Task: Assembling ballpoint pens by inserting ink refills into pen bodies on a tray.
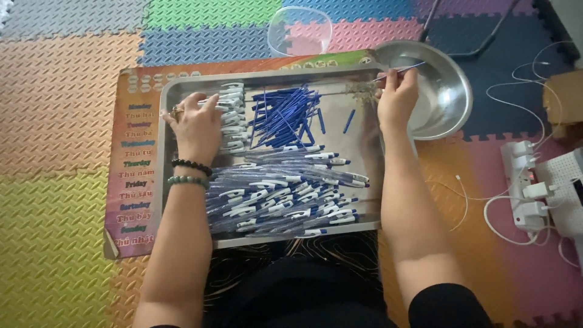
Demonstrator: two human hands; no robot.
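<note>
Lying across the steel tray [176,91], a blue refill [398,71] is pinched in the right hand [398,97] at its far corner, while the left hand [197,124] rests, fingers closed, on white clips [231,115].

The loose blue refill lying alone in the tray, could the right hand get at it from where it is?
Probably yes. The loose blue refill lies alone on bare metal of the tray, close beside the right hand, with nothing over it. But that hand is already pinching a thin pen part, which may hinder a grab.
</note>
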